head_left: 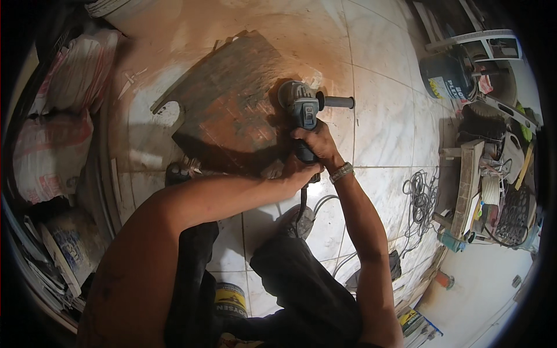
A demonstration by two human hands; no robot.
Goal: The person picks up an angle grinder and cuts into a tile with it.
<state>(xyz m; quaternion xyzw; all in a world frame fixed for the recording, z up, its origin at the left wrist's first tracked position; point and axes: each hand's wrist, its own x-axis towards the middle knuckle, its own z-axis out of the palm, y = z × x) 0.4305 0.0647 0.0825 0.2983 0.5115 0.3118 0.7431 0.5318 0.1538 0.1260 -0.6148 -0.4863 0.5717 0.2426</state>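
Pale, marbled tiles cover the floor [383, 142], their grout lines curving toward the rim of the view. Orange-brown dust [325, 35] coats the far part of it, thinning toward the right. Light falls unevenly: the middle tiles are bright, while the left edge sinks into shadow. Along the left side, white-and-red sacks [52, 153] are piled up, with a pale bucket [139, 17] at the upper left. On the right stand a dark tub [444, 72] and a worn wooden bench [469, 185], with crowded clutter [505, 191] beside it. At the lower right is a stained, whitish wall [487, 290].
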